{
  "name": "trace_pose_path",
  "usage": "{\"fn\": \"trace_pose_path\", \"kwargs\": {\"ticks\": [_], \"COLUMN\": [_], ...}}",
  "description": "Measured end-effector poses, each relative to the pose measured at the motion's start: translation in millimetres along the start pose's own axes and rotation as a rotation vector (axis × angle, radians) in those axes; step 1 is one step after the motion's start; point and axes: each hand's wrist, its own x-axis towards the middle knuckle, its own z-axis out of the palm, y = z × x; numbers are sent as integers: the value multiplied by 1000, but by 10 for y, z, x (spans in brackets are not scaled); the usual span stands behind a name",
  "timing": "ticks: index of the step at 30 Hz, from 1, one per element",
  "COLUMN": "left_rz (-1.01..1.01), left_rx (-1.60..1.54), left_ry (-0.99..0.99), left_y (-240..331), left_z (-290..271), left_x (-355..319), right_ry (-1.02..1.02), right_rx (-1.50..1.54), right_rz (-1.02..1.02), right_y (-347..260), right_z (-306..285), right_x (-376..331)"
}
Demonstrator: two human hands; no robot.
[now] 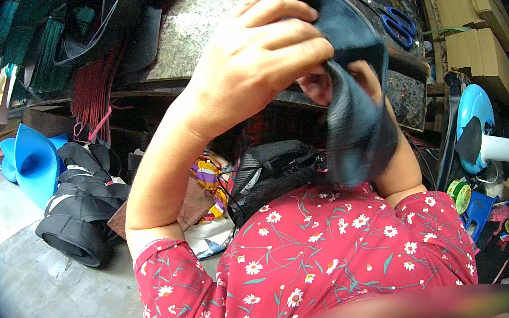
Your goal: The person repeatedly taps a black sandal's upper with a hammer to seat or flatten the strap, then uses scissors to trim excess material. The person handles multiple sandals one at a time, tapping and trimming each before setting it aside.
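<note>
A black cap-like piece with a curved brim and a ribbed band is held up in front of my chest, over the near edge of the workbench. My left hand is closed on its upper left edge, fingers bent over the rim. My right hand is mostly hidden behind the piece; a few of its fingers show inside the curve, closed against the material. The lower part of the piece is smeared by motion. Blue-handled scissors lie on the bench just right of it.
The bench has a pale speckled slab. At its left are dark curved pieces and bundles of red strips. A pile of black caps and blue sheets sit at left. Cardboard boxes and a blue-white fan stand at right.
</note>
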Motion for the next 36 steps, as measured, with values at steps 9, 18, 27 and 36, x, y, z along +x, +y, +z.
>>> {"fn": "trace_pose_path", "kwargs": {"ticks": [9, 18, 27, 36], "left_rz": [-696, -823, -624, -722], "left_rx": [-134, -449, 46, 210], "left_ry": [-31, -72, 15, -150], "left_y": [0, 1, 9, 100], "left_z": [-126, -367, -190, 3], "left_x": [-198, -227, -354, -298], "right_ry": [435, -393, -350, -176], "right_rx": [-405, -975, -1671, -1614], "right_rz": [-648, -197, -602, -843], "right_y": [-795, -1126, -863, -659], "right_z": [-263, 55, 333, 270], "right_x": [331, 894, 927, 744]}}
